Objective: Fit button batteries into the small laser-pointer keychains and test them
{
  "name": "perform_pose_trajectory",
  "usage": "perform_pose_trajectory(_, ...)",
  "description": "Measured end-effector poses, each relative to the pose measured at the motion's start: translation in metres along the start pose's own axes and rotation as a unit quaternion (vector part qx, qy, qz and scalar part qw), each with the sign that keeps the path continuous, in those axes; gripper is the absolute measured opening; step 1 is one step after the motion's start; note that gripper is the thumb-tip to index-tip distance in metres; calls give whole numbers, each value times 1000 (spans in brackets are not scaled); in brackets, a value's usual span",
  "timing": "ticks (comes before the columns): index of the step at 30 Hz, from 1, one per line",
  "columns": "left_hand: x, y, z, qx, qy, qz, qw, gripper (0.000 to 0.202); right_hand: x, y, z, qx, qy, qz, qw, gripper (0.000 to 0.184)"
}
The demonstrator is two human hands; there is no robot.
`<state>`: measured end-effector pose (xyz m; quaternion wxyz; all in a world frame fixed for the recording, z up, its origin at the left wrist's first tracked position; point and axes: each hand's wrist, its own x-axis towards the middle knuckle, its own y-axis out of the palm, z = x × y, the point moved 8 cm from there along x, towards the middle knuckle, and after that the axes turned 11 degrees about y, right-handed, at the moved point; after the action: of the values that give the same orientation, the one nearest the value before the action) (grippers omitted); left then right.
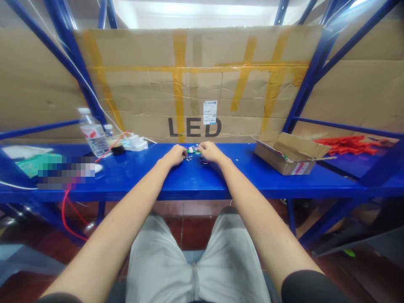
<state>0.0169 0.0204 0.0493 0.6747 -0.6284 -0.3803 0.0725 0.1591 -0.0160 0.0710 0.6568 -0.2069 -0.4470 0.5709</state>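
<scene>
Both my hands are together at the middle of the blue table [132, 174]. My left hand [176, 155] is closed, its fingertips curled down at the left end of a small cluster of green and silver pieces [192, 150]. From the right, my right hand [210, 151] is closed too, thumb and fingers pinched at the cluster's other end. What either hand grips is too small to make out. A few tiny shiny bits [188, 158] lie just in front of the cluster. Under my right hand there is a small dark object [204, 162].
An open cardboard box [284, 158] stands at right, with red pieces [350, 145] beyond it. At left are a water bottle [94, 134], a small bottle of dark liquid [116, 145], a white power strip [136, 143] and a red cable [64, 210]. A large carton [142, 97] backs the table.
</scene>
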Motion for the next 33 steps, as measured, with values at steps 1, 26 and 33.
perform_pose_trajectory(1, 0, 0, -1, 7, 1, 4, 1000, 24, 0, -1, 0, -1, 1, -2, 1000, 28)
perform_pose_trajectory(26, -43, -28, 55, -51, -370, -101, 922, 9, -9, 8, -23, 66, 123, 123, 983, 5)
perform_pose_trajectory(33, -41, -21, 55, -60, -363, -78, 927, 9, -5, 10, -25, 69, 110, 115, 985, 6)
